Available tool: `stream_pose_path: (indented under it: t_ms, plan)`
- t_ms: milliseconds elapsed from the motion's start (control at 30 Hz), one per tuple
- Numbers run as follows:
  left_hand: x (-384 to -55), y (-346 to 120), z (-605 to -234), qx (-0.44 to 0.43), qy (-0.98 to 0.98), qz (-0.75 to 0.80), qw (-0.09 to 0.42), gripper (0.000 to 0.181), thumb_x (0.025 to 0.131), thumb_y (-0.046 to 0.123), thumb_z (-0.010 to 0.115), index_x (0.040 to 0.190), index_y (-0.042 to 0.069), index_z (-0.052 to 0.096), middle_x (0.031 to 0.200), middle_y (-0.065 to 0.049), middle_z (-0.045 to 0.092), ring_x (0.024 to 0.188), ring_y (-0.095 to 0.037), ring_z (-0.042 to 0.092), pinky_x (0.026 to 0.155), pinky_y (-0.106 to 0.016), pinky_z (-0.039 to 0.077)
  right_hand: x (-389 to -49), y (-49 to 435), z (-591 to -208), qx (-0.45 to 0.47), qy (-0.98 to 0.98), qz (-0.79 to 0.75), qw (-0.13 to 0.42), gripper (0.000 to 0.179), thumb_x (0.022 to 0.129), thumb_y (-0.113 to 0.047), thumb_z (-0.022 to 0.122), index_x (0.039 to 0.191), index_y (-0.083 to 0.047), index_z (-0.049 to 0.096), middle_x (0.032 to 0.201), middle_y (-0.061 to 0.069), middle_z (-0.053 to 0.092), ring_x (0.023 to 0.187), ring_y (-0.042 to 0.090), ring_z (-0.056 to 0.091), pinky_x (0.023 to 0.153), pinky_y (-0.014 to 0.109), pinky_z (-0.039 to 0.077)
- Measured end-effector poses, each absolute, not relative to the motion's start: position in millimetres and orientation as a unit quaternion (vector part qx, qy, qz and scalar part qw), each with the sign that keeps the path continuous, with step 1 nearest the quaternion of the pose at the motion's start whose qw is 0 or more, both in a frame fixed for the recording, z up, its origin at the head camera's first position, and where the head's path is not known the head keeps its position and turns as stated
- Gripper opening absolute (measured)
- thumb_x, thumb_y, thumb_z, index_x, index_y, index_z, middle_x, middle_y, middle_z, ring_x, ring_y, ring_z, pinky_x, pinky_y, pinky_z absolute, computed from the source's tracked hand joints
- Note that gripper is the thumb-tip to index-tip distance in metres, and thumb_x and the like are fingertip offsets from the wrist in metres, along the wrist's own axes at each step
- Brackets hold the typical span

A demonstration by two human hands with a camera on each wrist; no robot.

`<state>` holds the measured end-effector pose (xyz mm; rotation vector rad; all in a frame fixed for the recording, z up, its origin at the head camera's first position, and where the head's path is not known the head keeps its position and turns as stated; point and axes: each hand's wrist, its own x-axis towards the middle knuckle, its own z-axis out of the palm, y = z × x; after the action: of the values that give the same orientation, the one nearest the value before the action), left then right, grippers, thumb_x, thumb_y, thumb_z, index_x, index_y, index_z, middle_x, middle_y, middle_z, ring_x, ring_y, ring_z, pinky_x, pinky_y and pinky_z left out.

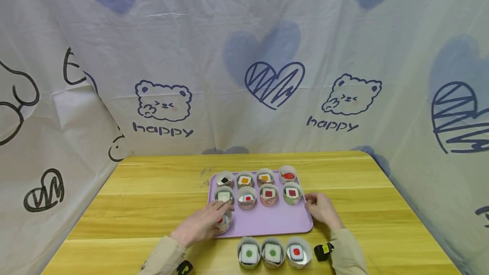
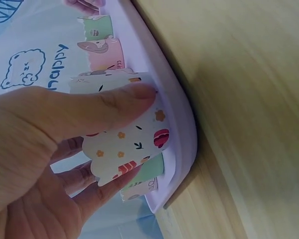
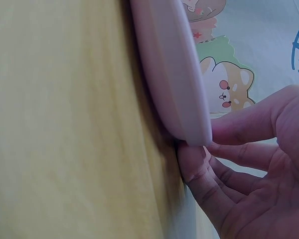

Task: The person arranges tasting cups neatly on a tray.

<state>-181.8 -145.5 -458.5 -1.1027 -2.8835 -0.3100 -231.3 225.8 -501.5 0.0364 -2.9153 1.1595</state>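
Observation:
My left hand (image 1: pixel 200 224) holds a white paper cupcake cup (image 2: pixel 124 144) printed with small flowers and sweets, thumb on one side and fingers on the other. The cup is at the near left corner of a lilac tray (image 1: pixel 267 224); a red-and-white piece shows inside it in the head view. My right hand (image 1: pixel 324 210) pinches the tray's right rim (image 3: pixel 197 99) between thumb and fingers. Two rows of paper cups fill the tray's far half, including one with a red top (image 1: pixel 288 176) and one with an orange-topped square (image 1: pixel 245 180).
Three more cups stand on the wooden table (image 1: pixel 153 207) before the tray: two with green-dotted white squares (image 1: pixel 249 253) and one with a red-centred square (image 1: pixel 296 253). A printed cloth (image 1: pixel 214 96) hangs behind the table.

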Motion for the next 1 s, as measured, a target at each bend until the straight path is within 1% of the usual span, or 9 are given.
stream_pose_path:
  t_ms: [133,367,533,700,900,1000]
  plan:
    - [-183.5,-144.2,-461.6,-0.352,-0.931,-0.093,0.018,0.063,0.079,0.013,0.081,0.135,0.007,0.055,0.137,-0.015,0.058,0.126,-0.033,0.058,0.104,-0.05,0.051,-231.2,225.8,-501.3,0.012,-0.929,0.37,0.003,0.033,0.082,0.002,0.056,0.112,0.01,0.069,0.085,0.01,0.066,0.079,0.019,0.057,0.071,0.029,0.047]
    - [-186.5,-141.7,-465.9,-0.354,-0.931,-0.083,0.019,0.059,0.078,0.012,0.082,0.132,0.009,0.057,0.133,-0.011,0.06,0.122,-0.031,0.059,0.099,-0.047,0.054,-231.5,225.5,-500.6,0.01,-0.928,0.372,0.0,0.033,0.083,0.001,0.056,0.113,0.01,0.068,0.085,0.01,0.065,0.078,0.019,0.056,0.07,0.028,0.046]
    - [-186.2,-141.0,-466.9,-0.352,-0.932,-0.083,0.019,0.058,0.079,0.013,0.082,0.131,0.009,0.057,0.135,-0.012,0.059,0.121,-0.032,0.059,0.097,-0.047,0.055,-231.5,225.6,-500.9,0.008,-0.928,0.373,-0.002,0.033,0.083,0.002,0.057,0.113,0.01,0.068,0.084,0.01,0.065,0.078,0.019,0.055,0.069,0.028,0.045]
    - [-184.1,-141.3,-466.0,-0.345,-0.934,-0.09,0.014,0.061,0.079,0.011,0.081,0.134,0.008,0.055,0.137,-0.013,0.057,0.121,-0.033,0.059,0.095,-0.049,0.056,-231.9,225.7,-501.6,0.006,-0.928,0.371,0.003,0.033,0.082,0.001,0.057,0.112,0.01,0.069,0.085,0.01,0.066,0.078,0.019,0.057,0.07,0.029,0.046]
    - [-181.9,-142.2,-466.6,-0.341,-0.935,-0.092,0.014,0.066,0.08,0.011,0.079,0.14,0.006,0.051,0.138,-0.014,0.056,0.124,-0.034,0.057,0.097,-0.051,0.055,-231.3,225.3,-500.6,0.001,-0.927,0.375,-0.001,0.034,0.083,0.001,0.056,0.113,0.01,0.068,0.086,0.011,0.067,0.078,0.019,0.057,0.069,0.028,0.046]
    - [-182.1,-142.5,-467.9,-0.34,-0.936,-0.091,0.016,0.067,0.08,0.011,0.079,0.141,0.006,0.05,0.139,-0.014,0.055,0.124,-0.034,0.057,0.095,-0.051,0.056,-231.4,225.4,-500.9,0.0,-0.927,0.375,-0.002,0.033,0.083,0.001,0.056,0.113,0.01,0.068,0.086,0.012,0.067,0.078,0.019,0.057,0.069,0.029,0.046]
